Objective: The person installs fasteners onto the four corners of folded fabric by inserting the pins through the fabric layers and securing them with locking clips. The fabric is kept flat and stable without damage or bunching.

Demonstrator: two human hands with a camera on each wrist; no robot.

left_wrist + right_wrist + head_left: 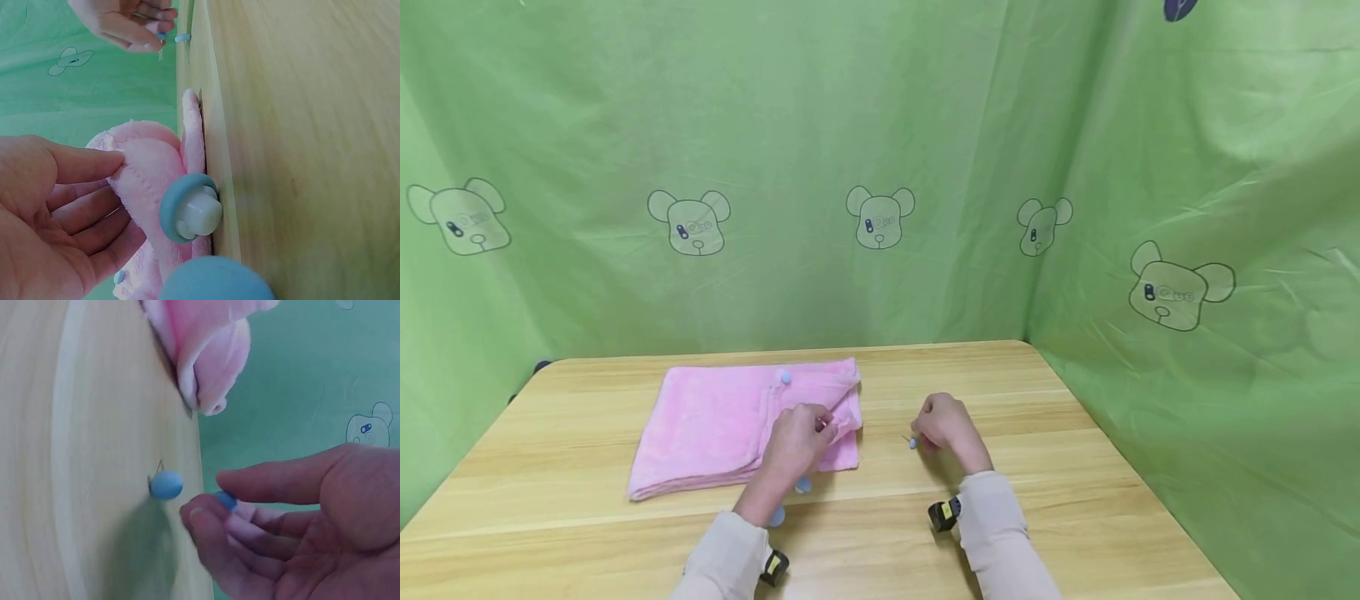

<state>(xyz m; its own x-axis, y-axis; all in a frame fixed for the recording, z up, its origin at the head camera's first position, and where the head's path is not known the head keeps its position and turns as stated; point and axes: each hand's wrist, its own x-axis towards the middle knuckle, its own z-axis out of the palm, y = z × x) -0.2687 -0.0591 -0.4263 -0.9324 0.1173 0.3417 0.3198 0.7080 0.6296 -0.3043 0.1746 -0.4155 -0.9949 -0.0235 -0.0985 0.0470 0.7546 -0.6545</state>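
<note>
A folded pink plush blanket (715,425) lies on the table. My left hand (793,442) pinches its right edge between thumb and fingers, lifting a fold in the left wrist view. Off the blanket's right side, my right hand (946,421) hovers just over the table. Between its thumb and index finger it pinches a small blue-headed piece (226,500), mostly hidden. A blue-headed pin (167,485) with a thin metal point lies close to those fingertips. Near my left wrist is a blue ring-shaped fastener (178,209) with a whitish centre.
A second blue round piece (777,517) lies on the wooden table (1075,517) by my left forearm. Another small blue piece (786,377) sits on the blanket's top. Green curtains (790,108) with bear-head prints surround the table's back and sides.
</note>
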